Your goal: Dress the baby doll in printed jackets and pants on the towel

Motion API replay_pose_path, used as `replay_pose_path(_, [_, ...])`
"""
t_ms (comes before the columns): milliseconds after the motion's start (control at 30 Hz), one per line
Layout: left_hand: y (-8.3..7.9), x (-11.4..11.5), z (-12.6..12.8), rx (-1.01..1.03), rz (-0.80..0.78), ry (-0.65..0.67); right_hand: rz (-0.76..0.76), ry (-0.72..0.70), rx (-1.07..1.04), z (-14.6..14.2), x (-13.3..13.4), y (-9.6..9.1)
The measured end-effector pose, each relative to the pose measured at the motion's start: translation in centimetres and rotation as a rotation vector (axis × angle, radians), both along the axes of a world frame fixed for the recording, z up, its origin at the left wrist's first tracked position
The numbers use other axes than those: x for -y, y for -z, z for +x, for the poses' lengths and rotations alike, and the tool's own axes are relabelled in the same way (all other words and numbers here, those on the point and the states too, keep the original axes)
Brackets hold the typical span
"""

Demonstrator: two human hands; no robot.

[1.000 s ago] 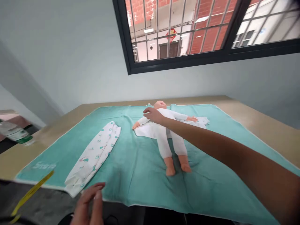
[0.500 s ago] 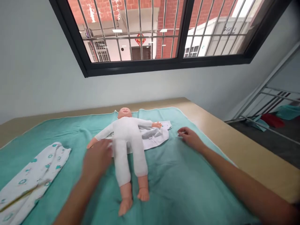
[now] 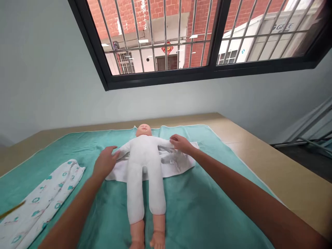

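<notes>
A baby doll [image 3: 145, 152] with a white cloth body lies on its back, its head toward the wall and its bare feet toward me. Under its torso and arms, a white garment [image 3: 178, 162] is spread out. My left hand [image 3: 105, 160] is curled at the end of the doll's arm on the left, hiding the doll's hand. On the right, my right hand [image 3: 181, 143] grips the other arm at its end, fingers bent around it, and covers that doll hand too.
A teal blanket [image 3: 202, 207] covers much of the wooden table [image 3: 249, 152]. Patterned white baby clothing [image 3: 44, 204] lies at the left, with a thin yellowish strip [image 3: 12, 209] over it. Behind the table stand a wall and a barred window [image 3: 160, 74].
My right hand has moved left from the blanket onto the doll's arm. My left hand stays by the other arm, which now lies farther from me. The view has shifted slightly.
</notes>
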State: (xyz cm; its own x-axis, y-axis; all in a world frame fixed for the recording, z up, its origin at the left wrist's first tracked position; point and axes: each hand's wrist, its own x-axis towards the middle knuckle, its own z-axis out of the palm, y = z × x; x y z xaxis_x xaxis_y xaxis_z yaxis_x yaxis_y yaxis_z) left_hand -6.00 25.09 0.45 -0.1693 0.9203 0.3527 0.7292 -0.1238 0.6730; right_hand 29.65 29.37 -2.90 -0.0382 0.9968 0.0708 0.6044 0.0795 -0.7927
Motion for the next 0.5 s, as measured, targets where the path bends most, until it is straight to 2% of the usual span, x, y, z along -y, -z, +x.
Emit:
replay_pose_path(67, [1.0,1.2,1.3,-0.039,-0.031,0.008,-0.104,-0.062,-0.037,-1.5,-2.6,-1.0])
replay_pose_path(100, [1.7,2.2,1.8,0.015,-0.087,0.018,-0.159,-0.103,-0.043,-2.2,-3.9,-1.5])
replay_pose_path(167, [3.2,4.5,2.4,0.293,-0.23,0.034,-0.286,-0.216,-0.09,-3.2,-6.4,-2.3])
replay_pose_path(267, [5.5,7.8,3.0,0.794,-0.518,0.061,-0.554,-0.42,-0.286,-4.8,-9.8,-2.9])
replay_pose_path(333, [6.6,9.3,3.6,1.073,-0.602,0.107,-0.704,-0.494,-0.385,-5.8,-11.4,-2.7])
replay_pose_path(400, [7.1,9.9,4.4,1.227,-0.644,0.187,-0.796,-0.529,-0.439,-6.7,-12.4,-2.3])
replay_pose_path(500, [6.7,9.6,5.7,1.276,-0.735,0.22,-0.874,-0.592,-0.521,-7.6,-13.0,-1.9])
